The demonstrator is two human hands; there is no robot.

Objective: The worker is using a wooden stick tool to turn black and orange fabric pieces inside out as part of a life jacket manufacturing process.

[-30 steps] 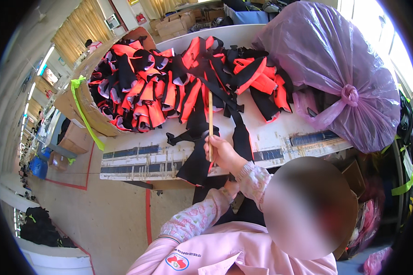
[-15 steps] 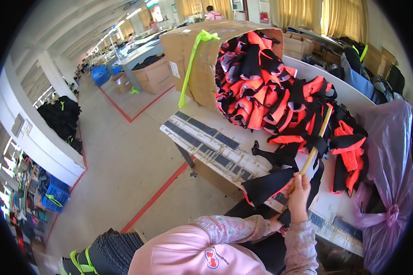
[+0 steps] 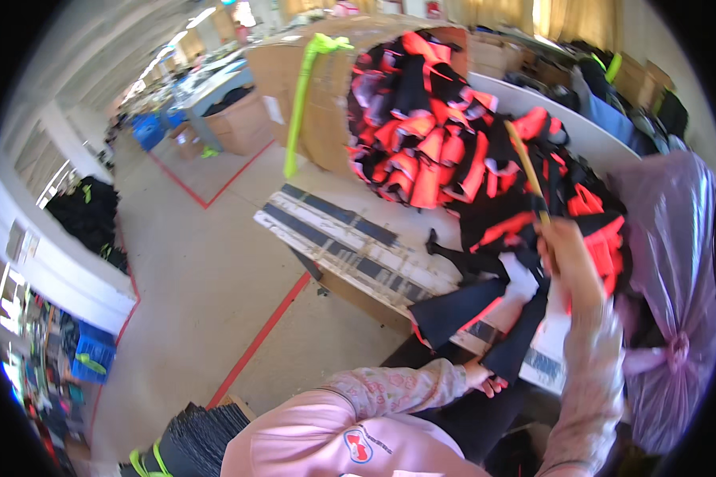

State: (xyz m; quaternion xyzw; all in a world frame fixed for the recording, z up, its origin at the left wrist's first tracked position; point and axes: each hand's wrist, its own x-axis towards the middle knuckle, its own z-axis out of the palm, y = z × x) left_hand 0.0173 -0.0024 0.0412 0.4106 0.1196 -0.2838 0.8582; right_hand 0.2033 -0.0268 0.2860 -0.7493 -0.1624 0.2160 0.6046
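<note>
My right hand point(image 3: 571, 258) is wrapped round the lower end of a thin yellowish stick point(image 3: 525, 165), which slants up and left across the heap of fabric pieces. Close to my lap, my left hand point(image 3: 482, 377) has its fingers closed at the lower end of a black fabric piece point(image 3: 519, 338). Beside it another black flap point(image 3: 458, 312) with an orange edge hangs over the table edge. Black and bright orange fabric pieces point(image 3: 429, 151) spill from a tipped cardboard box point(image 3: 318, 103) onto the table.
A knotted translucent purple plastic bag point(image 3: 664, 238) stands right of the table. The worn table edge point(image 3: 358, 250) has dark tape strips. A neon-yellow strip point(image 3: 298, 115) hangs on the box. At lower left sits a bound black stack point(image 3: 191, 437). Red lines point(image 3: 262, 338) mark the floor.
My right hand has moved up and right with the stick, whose top now tilts left instead of right. My left hand stays low by the black fabric piece. The whole view has shifted slightly.
</note>
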